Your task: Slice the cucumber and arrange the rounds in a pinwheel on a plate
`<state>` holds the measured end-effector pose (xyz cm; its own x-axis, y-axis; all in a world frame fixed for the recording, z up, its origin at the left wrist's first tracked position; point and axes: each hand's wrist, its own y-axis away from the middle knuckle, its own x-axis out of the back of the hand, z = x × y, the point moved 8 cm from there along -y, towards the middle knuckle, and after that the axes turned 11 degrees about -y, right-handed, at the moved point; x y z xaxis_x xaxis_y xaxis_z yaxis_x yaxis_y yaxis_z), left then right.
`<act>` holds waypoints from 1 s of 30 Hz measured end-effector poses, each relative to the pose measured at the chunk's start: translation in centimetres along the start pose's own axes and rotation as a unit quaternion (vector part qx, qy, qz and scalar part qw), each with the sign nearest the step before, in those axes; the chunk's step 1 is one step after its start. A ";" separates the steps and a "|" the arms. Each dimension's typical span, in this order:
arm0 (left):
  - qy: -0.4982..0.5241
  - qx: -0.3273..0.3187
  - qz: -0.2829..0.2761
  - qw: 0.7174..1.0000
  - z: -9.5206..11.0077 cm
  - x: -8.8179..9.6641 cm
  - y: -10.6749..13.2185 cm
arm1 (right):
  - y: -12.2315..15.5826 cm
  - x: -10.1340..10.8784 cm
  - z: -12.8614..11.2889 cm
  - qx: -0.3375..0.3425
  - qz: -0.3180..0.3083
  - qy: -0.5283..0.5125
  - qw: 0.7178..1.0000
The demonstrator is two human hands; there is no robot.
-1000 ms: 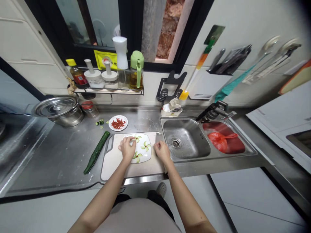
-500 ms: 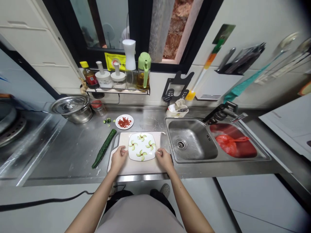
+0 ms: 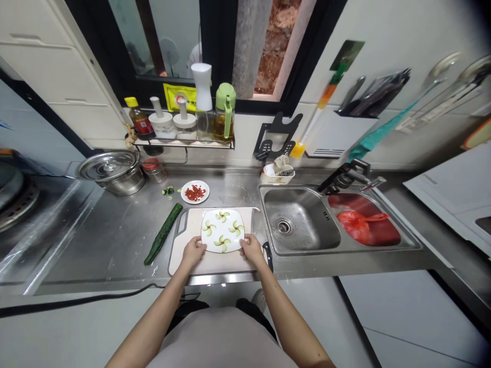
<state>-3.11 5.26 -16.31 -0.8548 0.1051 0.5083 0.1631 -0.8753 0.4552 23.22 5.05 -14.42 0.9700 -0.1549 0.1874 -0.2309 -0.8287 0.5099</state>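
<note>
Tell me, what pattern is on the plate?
Four pinwheels of green slices on the white plate, seen best in the head view.

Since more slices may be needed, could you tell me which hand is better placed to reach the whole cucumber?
Probably the left hand: the cucumber lies left of the cutting board, on its side; the right hand is at the plate, farther away.

Head cam, looks fwd/down, counter [image 3: 115, 240] near.

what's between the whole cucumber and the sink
The cutting board, with the white plate of cucumber slices on it, as the head view shows.
</note>
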 end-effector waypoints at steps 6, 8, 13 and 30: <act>-0.003 0.005 0.010 1.000 0.7 0.7 -0.1 | -0.3 -0.2 -0.2 -0.003 0.000 -0.034 0.999; 0.061 0.010 -0.006 0.998 0.9 0.4 0.2 | -0.2 -0.2 -0.3 -0.005 -0.009 -0.068 0.998; 0.228 0.013 -0.065 0.971 2.0 -0.1 1.4 | 0.5 0.1 -1.4 0.003 -0.027 -0.130 0.991; 0.289 -0.058 -0.092 0.951 7.0 2.0 6.1 | 4.6 -0.4 -4.4 -0.002 -0.106 -0.291 0.951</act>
<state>-0.41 3.43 -7.44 -0.9971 0.0141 -0.0750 -0.0428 -0.9166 0.3976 21.41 3.70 -8.43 0.8725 -0.2576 -0.4153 -0.0257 -0.8729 0.4873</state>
